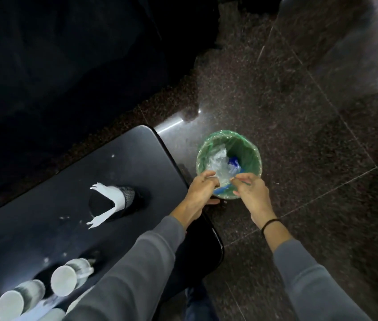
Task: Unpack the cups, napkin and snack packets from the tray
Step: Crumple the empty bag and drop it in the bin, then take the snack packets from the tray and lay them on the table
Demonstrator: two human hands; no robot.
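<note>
A crumpled clear plastic wrapper (219,164) hangs over the mouth of a small bin with a green liner (250,148) on the floor. My left hand (200,193) pinches the wrapper's lower left edge. My right hand (251,193) has its fingertips closed on the lower right edge. Several white paper cups (64,278) stand on the black table (137,158) at the bottom left, round ends toward me. A white napkin (111,200) drapes over a black mesh holder (128,196) in the middle of the table.
Something blue (233,162) lies inside the bin. The bin stands just off the table's right edge on a dark speckled tiled floor (299,112). Small white crumbs dot the tabletop. A black mass fills the upper left.
</note>
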